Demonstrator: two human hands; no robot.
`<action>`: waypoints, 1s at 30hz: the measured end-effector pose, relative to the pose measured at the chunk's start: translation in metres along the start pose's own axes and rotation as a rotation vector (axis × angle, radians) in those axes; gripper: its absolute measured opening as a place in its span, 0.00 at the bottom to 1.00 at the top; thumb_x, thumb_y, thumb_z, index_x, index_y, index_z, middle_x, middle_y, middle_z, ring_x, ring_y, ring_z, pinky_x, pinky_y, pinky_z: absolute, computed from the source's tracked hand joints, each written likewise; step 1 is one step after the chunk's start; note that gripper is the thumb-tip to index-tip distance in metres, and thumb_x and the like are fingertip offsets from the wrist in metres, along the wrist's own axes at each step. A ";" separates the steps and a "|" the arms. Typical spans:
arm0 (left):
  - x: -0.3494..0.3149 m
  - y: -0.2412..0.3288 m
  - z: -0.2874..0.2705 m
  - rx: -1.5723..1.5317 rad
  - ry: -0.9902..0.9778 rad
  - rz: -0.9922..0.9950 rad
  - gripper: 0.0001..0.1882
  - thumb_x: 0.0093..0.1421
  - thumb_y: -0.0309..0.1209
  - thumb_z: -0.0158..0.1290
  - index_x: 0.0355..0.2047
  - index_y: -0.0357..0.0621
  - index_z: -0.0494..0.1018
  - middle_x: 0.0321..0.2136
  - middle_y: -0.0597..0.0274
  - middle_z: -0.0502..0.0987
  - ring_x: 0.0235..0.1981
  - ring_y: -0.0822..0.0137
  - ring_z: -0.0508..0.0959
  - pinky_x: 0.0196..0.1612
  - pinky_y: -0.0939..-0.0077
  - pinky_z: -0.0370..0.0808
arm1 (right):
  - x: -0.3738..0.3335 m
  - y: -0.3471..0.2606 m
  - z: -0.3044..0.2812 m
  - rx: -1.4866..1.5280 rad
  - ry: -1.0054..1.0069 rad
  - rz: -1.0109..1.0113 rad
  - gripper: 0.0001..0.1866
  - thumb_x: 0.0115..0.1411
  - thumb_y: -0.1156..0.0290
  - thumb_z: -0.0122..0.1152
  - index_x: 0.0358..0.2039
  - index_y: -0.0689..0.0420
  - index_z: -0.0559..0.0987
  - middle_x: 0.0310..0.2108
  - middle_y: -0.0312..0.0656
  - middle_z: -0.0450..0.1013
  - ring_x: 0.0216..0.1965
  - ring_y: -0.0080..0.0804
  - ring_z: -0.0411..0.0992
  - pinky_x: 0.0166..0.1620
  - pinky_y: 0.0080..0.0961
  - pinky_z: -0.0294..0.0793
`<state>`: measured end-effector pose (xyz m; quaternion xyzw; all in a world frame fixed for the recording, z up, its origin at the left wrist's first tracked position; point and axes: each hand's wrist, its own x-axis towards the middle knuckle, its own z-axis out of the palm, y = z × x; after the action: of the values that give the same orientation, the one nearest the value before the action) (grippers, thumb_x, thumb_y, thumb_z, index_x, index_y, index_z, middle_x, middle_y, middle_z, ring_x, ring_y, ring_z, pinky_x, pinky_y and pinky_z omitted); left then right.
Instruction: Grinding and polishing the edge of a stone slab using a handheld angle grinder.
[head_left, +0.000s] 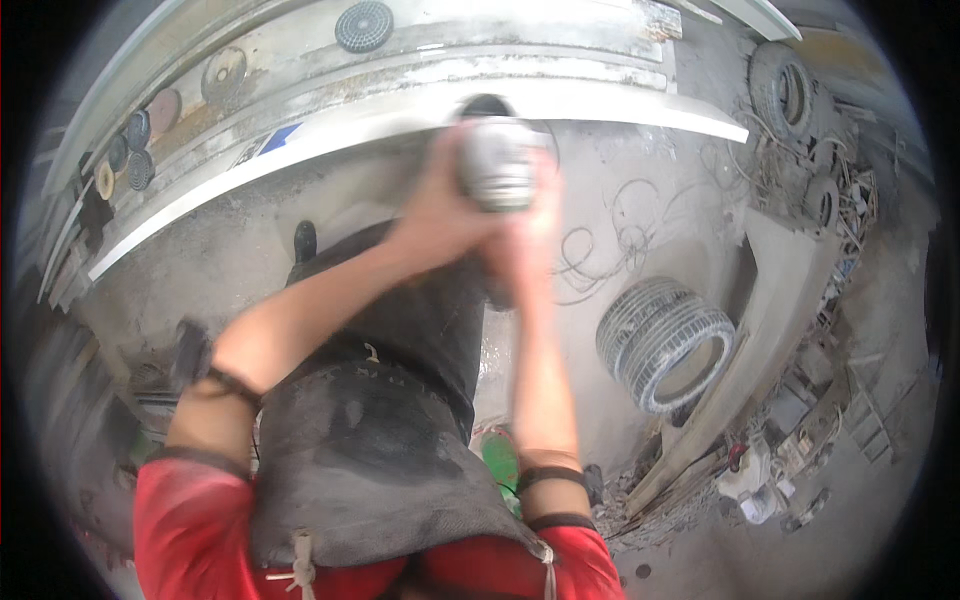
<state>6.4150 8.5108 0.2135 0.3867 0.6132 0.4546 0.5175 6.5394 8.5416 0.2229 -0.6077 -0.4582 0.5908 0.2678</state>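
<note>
Both my hands are wrapped round a grey, ribbed grinder [497, 170], which I see end-on and blurred by motion. My left hand [437, 205] grips its left side, and my right hand [535, 215] closes on its right side and underside. A dark round part [487, 107] at the tool's far end overlaps the edge of a long white strip [620, 108]. Blur hides whether it touches the strip. Both forearms reach forward over my dark apron [375, 440].
Behind the strip, a dusty bench [540, 32] carries a round grey pad [364, 26] and several discs [223, 75]. Loose cable [610, 255] coils on the floor at right. Stacked tyres [665, 340] stand near a long slab [780, 290], with scrap [775, 480] beyond.
</note>
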 end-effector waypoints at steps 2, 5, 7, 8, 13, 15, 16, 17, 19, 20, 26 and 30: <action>0.051 0.011 0.075 -0.393 -0.197 -0.136 0.62 0.41 0.43 0.73 0.67 0.37 0.46 0.62 0.43 0.61 0.61 0.53 0.68 0.64 0.59 0.65 | 0.030 -0.005 -0.072 -0.199 0.107 -0.342 0.39 0.55 0.71 0.67 0.64 0.63 0.57 0.59 0.50 0.65 0.59 0.38 0.66 0.63 0.35 0.66; 0.109 0.054 0.149 -0.037 -0.224 -0.190 0.62 0.42 0.43 0.71 0.68 0.38 0.44 0.57 0.36 0.68 0.57 0.46 0.73 0.61 0.66 0.70 | 0.085 0.017 -0.166 -0.144 0.207 -0.392 0.40 0.56 0.64 0.69 0.62 0.65 0.58 0.52 0.47 0.70 0.53 0.35 0.70 0.57 0.34 0.70; 0.112 0.064 0.169 -0.124 -0.245 -0.272 0.61 0.39 0.43 0.69 0.68 0.41 0.45 0.51 0.35 0.73 0.51 0.44 0.77 0.57 0.62 0.73 | 0.106 0.044 -0.216 -0.219 0.188 -0.207 0.36 0.56 0.66 0.67 0.61 0.66 0.62 0.55 0.46 0.69 0.55 0.38 0.68 0.58 0.38 0.68; 0.103 0.063 0.179 -0.076 -0.210 -0.197 0.62 0.39 0.42 0.69 0.69 0.44 0.44 0.46 0.37 0.76 0.48 0.42 0.78 0.55 0.60 0.73 | 0.097 0.042 -0.225 -0.291 0.199 -0.220 0.36 0.56 0.67 0.67 0.61 0.65 0.62 0.55 0.47 0.68 0.56 0.38 0.68 0.58 0.38 0.67; 0.028 0.015 0.079 -0.177 -0.041 -0.070 0.68 0.41 0.41 0.71 0.70 0.45 0.33 0.51 0.34 0.72 0.50 0.40 0.76 0.55 0.58 0.72 | 0.025 0.015 -0.080 -0.435 0.129 -0.450 0.38 0.56 0.68 0.68 0.63 0.64 0.61 0.57 0.48 0.67 0.58 0.39 0.66 0.61 0.39 0.64; -0.022 -0.010 -0.003 -0.227 0.003 -0.053 0.68 0.40 0.39 0.72 0.70 0.46 0.33 0.57 0.34 0.67 0.56 0.42 0.73 0.57 0.60 0.70 | -0.014 0.029 0.001 -0.388 0.035 -0.452 0.41 0.54 0.70 0.69 0.65 0.63 0.59 0.60 0.51 0.64 0.61 0.40 0.63 0.64 0.38 0.60; -0.046 -0.012 -0.051 -0.222 -0.005 -0.074 0.66 0.43 0.38 0.72 0.70 0.42 0.35 0.60 0.34 0.64 0.60 0.45 0.69 0.62 0.63 0.67 | -0.034 0.026 0.045 -0.320 -0.049 -0.482 0.43 0.52 0.70 0.71 0.65 0.63 0.58 0.62 0.51 0.62 0.62 0.40 0.62 0.65 0.37 0.59; -0.066 -0.029 -0.084 -0.222 0.106 0.055 0.66 0.44 0.35 0.73 0.70 0.41 0.35 0.63 0.37 0.58 0.65 0.49 0.64 0.65 0.62 0.63 | -0.052 0.022 0.089 -0.346 -0.090 -0.487 0.45 0.52 0.70 0.71 0.66 0.63 0.57 0.63 0.51 0.60 0.63 0.40 0.61 0.65 0.36 0.58; -0.111 -0.056 -0.175 -0.281 0.227 0.111 0.66 0.43 0.30 0.73 0.70 0.40 0.34 0.66 0.42 0.53 0.67 0.54 0.57 0.68 0.62 0.59 | -0.094 0.012 0.189 -0.469 -0.183 -0.447 0.47 0.50 0.69 0.71 0.66 0.64 0.57 0.63 0.51 0.61 0.64 0.40 0.59 0.67 0.34 0.56; -0.132 -0.066 -0.222 -0.281 0.260 0.172 0.66 0.43 0.31 0.73 0.70 0.40 0.35 0.65 0.42 0.52 0.67 0.53 0.57 0.68 0.63 0.58 | -0.108 0.023 0.232 -0.313 -0.286 -0.532 0.47 0.48 0.68 0.71 0.66 0.63 0.57 0.63 0.52 0.61 0.64 0.40 0.60 0.67 0.34 0.56; -0.245 -0.084 -0.394 -0.377 0.439 0.075 0.60 0.48 0.27 0.69 0.69 0.40 0.36 0.62 0.53 0.57 0.64 0.64 0.59 0.67 0.65 0.59 | -0.200 -0.011 0.412 -0.692 -0.498 -0.401 0.49 0.46 0.61 0.74 0.66 0.51 0.58 0.43 0.56 0.78 0.44 0.59 0.77 0.44 0.41 0.78; -0.255 -0.070 -0.399 -0.425 0.348 0.055 0.58 0.47 0.28 0.70 0.68 0.40 0.40 0.60 0.56 0.59 0.64 0.65 0.60 0.66 0.65 0.61 | -0.216 -0.004 0.405 -0.560 -0.395 -0.451 0.51 0.43 0.59 0.78 0.65 0.53 0.59 0.46 0.55 0.77 0.48 0.53 0.77 0.47 0.39 0.77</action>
<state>6.0632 8.1874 0.2391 0.2021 0.5732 0.6465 0.4611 6.1737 8.2672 0.2641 -0.4163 -0.7658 0.4748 0.1216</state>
